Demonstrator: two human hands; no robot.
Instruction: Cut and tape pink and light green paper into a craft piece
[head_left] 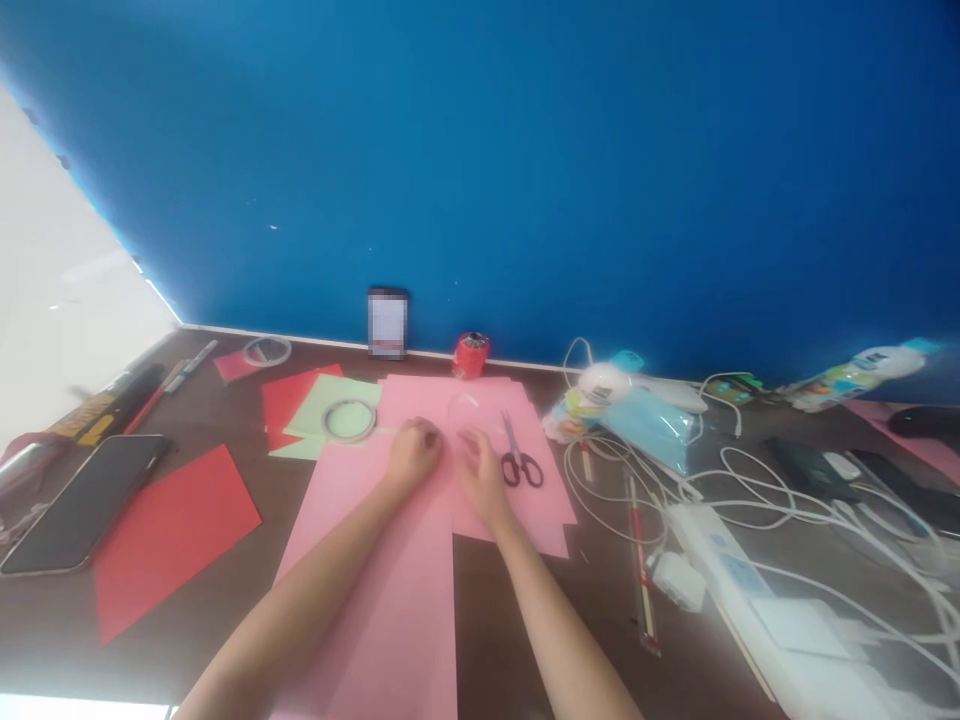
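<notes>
My left hand point(414, 455) rests over the pink paper sheets point(397, 590), its fingers curled closed; whatever they hold, if anything, is hidden. Close beside it, my right hand point(481, 480) has loosely bent fingers apart, with nothing visible between them. A faint clear ring point(465, 406), perhaps a tape roll, lies just beyond the right fingertips. Scissors point(520, 467) with dark handles lie on the pink paper right of that hand. To the left of my hands, a pale tape roll point(349, 420) sits on light green paper point(304, 408).
Red paper point(180, 540) and a phone point(82, 505) lie at left. Against the blue wall stand a second phone point(388, 325) and a red round object point(471, 356). Glue bottles point(589, 395), tangled white cables point(757, 490) and a power strip point(724, 560) crowd the right.
</notes>
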